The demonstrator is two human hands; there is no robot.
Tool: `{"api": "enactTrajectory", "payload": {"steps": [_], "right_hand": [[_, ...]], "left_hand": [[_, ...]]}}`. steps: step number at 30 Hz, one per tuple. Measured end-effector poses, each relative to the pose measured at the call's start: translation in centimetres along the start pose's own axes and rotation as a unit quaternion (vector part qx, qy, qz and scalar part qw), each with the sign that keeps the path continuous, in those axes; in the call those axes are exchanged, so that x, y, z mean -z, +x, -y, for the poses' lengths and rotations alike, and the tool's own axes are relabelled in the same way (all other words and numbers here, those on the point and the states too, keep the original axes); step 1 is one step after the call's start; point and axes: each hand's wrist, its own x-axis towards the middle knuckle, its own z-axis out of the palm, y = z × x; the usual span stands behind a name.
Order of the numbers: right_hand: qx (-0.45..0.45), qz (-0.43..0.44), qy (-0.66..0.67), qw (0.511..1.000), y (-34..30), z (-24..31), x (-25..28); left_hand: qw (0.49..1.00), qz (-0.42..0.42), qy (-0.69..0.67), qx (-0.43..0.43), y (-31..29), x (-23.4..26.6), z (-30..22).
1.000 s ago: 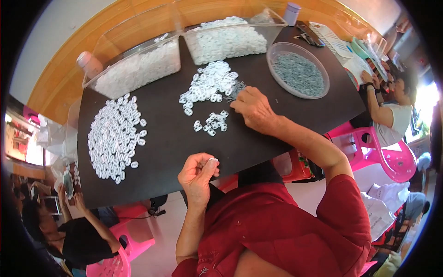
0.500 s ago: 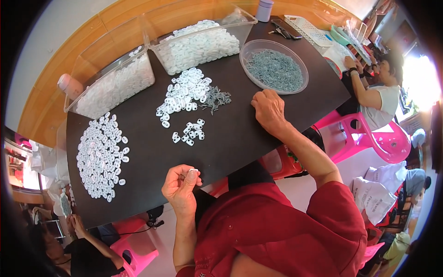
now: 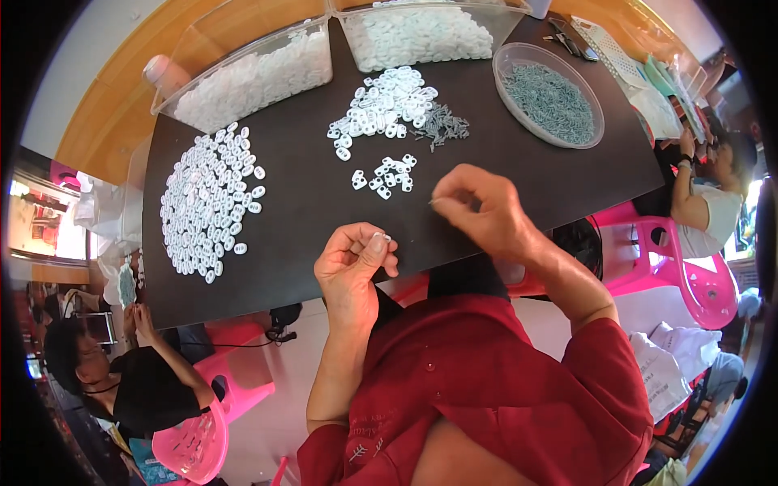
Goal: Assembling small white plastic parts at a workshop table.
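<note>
Above the table's near edge, my left hand [image 3: 354, 267] pinches a small white plastic piece [image 3: 386, 237] between thumb and forefinger. My right hand [image 3: 485, 212] is to its right, thumb and forefinger closed together. Whatever is at those fingertips is too small to make out. Beyond my hands lies a small cluster of white oval pieces with dark holes [image 3: 385, 176]. Behind that sits a larger heap of white pieces [image 3: 385, 105], with a little pile of grey pins [image 3: 442, 125] against its right side. A round clear tub [image 3: 598, 121] of grey-green pins stands at the far right.
White ovals with dark marks [image 3: 207, 202] spread over the table's left side. Two clear bins, one at the left [image 3: 324, 69] and one at the middle [image 3: 506, 32], hold white pieces along the back. People sit at left and right; pink stools [image 3: 705, 279] stand beside the dark table [image 3: 300, 251].
My right hand has come from beside the tub toward my left hand. The left hand still pinches the white piece. The whole view has shifted, so the table appears higher and further right.
</note>
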Motion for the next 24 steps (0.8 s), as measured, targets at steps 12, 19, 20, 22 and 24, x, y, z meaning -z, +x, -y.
{"api": "enactTrajectory", "payload": {"steps": [12,19,20,22,24], "right_hand": [[0.003,0.139,0.083,0.987,0.5,1.9,-3.6],[0.022,0.14,0.048,0.989,0.6,2.1,-3.8],[0.022,0.141,0.047,0.989,0.6,2.1,-3.9],[0.021,0.141,0.048,0.989,0.6,2.1,-3.9],[0.021,0.142,0.046,0.989,0.7,2.1,-3.9]], "left_hand": [[0.997,-0.003,0.063,-0.04,-1.3,0.6,-0.4],[0.995,-0.005,0.095,-0.037,-1.4,0.6,-0.5],[0.995,-0.005,0.095,-0.038,-1.4,0.6,-0.6],[0.995,0.0,0.088,-0.038,-1.4,0.7,-0.6],[0.995,-0.003,0.089,-0.039,-1.3,0.8,-0.5]]}}
